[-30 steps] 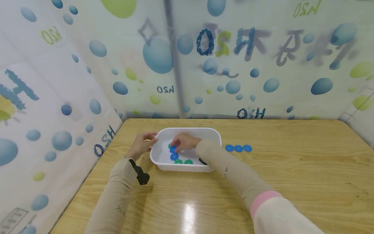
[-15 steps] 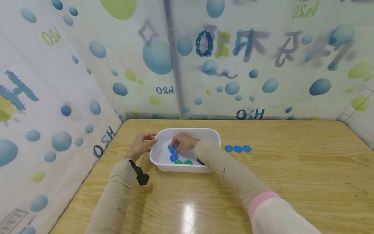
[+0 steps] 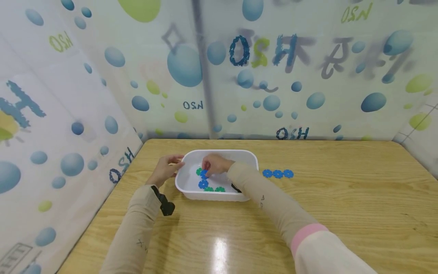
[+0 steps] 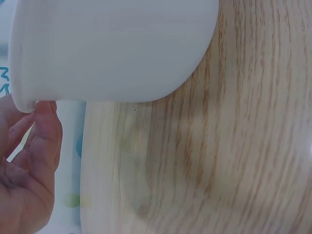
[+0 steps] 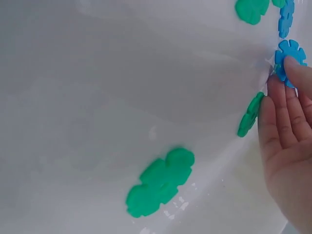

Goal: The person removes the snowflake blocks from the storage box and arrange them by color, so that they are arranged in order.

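A white plastic basin (image 3: 251, 157) stands on the wooden table, with my left hand (image 3: 165, 169) at its left end. In the left wrist view, the fingers (image 4: 45, 131) of that hand grip the basin's rim. My right hand (image 3: 217, 165) reaches inside, and its thumb and fingers pinch a blue snowflake disc (image 5: 288, 52), notched around its edge. Another blue snowflake disc (image 3: 203, 184) lies close beside the pinched one. Green snowflake discs (image 3: 220, 189) lie near the basin's front wall, and a green disc (image 3: 199, 171) shows left of the right hand's fingertips.
Right of the basin, several blue snowflake discs (image 3: 278, 174) lie joined in a row on the table (image 3: 328, 198). A printed curtain (image 3: 304, 76) hangs behind the table and along its left side. The right forearm (image 3: 270, 198) crosses the basin's front right rim.
My right hand's fingers have shifted slightly to the right with the pinched blue snowflake disc, showing more of the green disc beside them. The left hand stays at the rim.
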`<state>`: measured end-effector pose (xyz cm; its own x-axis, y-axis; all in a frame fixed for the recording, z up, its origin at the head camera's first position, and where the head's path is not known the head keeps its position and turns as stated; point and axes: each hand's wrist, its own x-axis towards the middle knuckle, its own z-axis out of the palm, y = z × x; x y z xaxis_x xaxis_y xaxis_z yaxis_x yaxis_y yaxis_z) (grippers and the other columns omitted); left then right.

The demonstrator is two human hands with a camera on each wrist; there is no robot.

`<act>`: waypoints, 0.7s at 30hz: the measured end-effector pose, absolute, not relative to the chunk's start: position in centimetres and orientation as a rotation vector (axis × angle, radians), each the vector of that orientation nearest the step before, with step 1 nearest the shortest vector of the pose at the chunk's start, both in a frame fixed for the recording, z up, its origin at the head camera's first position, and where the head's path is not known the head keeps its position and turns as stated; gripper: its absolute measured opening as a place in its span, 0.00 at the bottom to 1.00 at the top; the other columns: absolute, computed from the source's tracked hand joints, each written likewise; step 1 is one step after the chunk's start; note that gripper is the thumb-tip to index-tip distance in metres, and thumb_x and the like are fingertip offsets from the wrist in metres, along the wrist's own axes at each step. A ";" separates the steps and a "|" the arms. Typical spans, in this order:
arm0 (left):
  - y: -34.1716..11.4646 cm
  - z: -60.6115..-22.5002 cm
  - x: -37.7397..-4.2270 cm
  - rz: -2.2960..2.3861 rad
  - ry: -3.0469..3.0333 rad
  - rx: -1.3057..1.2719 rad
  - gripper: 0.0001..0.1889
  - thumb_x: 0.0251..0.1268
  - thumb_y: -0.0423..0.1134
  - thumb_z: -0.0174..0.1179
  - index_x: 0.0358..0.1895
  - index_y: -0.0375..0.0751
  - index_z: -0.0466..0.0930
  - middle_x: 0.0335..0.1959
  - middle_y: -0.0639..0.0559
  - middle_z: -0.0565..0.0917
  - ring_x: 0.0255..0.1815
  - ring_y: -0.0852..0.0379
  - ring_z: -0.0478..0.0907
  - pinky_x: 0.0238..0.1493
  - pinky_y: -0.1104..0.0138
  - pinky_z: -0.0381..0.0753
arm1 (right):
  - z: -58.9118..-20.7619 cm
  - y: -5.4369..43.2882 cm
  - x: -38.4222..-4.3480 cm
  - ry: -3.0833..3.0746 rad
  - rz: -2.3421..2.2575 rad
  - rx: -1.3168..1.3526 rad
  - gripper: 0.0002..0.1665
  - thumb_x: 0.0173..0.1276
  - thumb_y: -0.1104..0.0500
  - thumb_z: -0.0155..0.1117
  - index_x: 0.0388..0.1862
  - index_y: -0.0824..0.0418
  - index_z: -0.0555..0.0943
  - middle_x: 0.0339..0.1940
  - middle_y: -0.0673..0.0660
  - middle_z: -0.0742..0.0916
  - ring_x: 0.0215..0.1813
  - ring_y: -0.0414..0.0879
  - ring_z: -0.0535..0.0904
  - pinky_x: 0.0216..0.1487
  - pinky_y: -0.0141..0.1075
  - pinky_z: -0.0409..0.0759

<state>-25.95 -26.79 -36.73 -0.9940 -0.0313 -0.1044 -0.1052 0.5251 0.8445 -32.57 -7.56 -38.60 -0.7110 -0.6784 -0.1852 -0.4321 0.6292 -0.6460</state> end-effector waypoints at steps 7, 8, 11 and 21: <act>-26.8 -36.8 -26.1 1.492 2.674 -0.110 0.20 0.63 0.35 0.52 0.58 0.35 0.68 0.47 0.38 0.72 0.42 0.49 0.72 0.33 0.65 0.78 | -37.9 -7.4 -32.4 2.426 -0.827 -0.888 0.06 0.58 0.64 0.63 0.34 0.58 0.77 0.33 0.51 0.79 0.37 0.42 0.72 0.40 0.27 0.72; -26.7 -36.8 -26.1 1.492 2.674 -0.110 0.20 0.63 0.35 0.52 0.58 0.35 0.68 0.47 0.38 0.72 0.42 0.49 0.72 0.33 0.65 0.78 | -37.7 -7.4 -32.3 2.425 -0.830 -0.885 0.06 0.58 0.64 0.62 0.35 0.58 0.77 0.33 0.51 0.79 0.37 0.42 0.73 0.40 0.27 0.72; -26.6 -36.7 -26.2 1.492 2.673 -0.113 0.20 0.63 0.35 0.52 0.58 0.36 0.68 0.47 0.38 0.72 0.43 0.49 0.71 0.33 0.65 0.78 | -37.0 -7.2 -32.3 2.426 -0.847 -0.884 0.06 0.58 0.64 0.62 0.35 0.59 0.77 0.33 0.51 0.79 0.37 0.43 0.74 0.38 0.27 0.74; -26.6 -36.6 -26.2 1.487 2.666 -0.092 0.20 0.63 0.35 0.52 0.58 0.34 0.67 0.45 0.38 0.71 0.40 0.51 0.71 0.32 0.65 0.78 | -35.0 -6.3 -32.9 2.365 -0.962 -0.971 0.07 0.58 0.65 0.62 0.37 0.61 0.77 0.33 0.53 0.80 0.35 0.43 0.76 0.34 0.27 0.76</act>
